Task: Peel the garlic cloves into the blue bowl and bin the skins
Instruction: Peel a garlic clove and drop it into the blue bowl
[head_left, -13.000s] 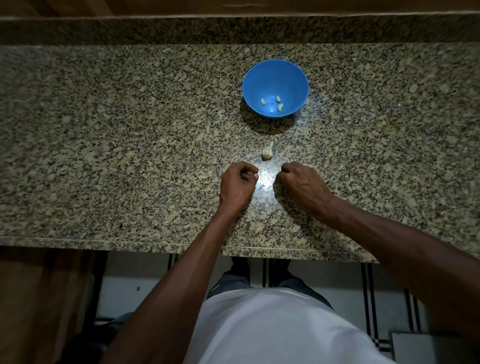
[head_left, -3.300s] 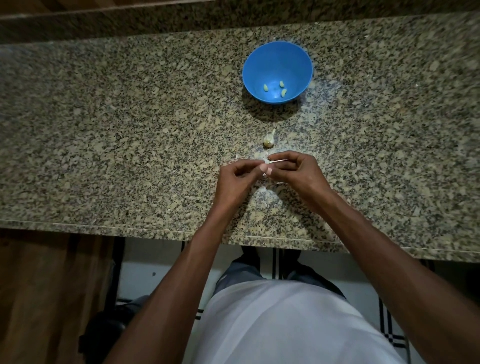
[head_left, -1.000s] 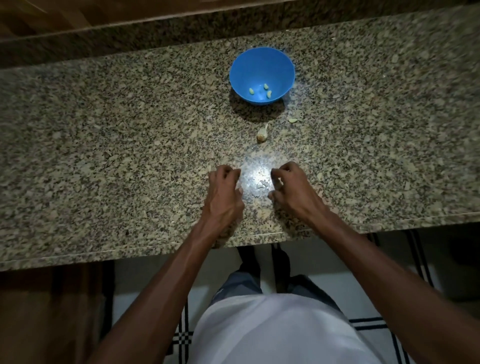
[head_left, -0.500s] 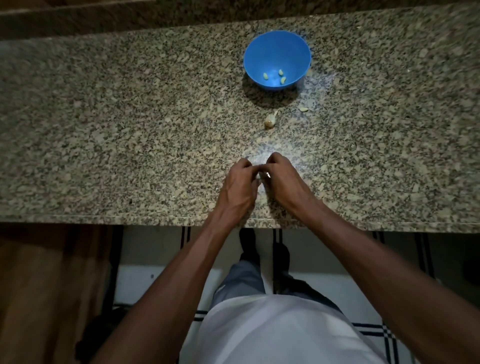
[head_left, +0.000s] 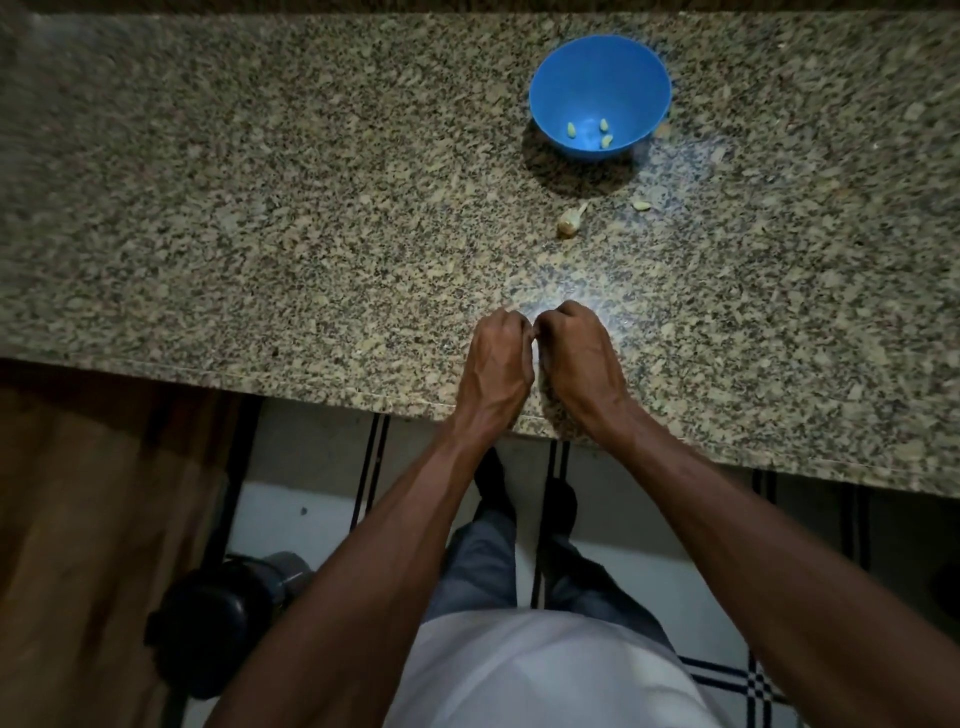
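Head view: blue bowl holds three peeled cloves; hands' grip unclear.

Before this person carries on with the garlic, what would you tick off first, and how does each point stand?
1. Blue bowl upright, within reach: ok.
2. Peeled cloves in the bowl, three seen: ok.
3. Clove in the grip of left hand and right hand: cannot tell, fingers hide it.
4. Garlic piece on the counter waiting: ok.
5. Scrap by the bowl binned: not ok.
6. Bin in view: cannot tell.
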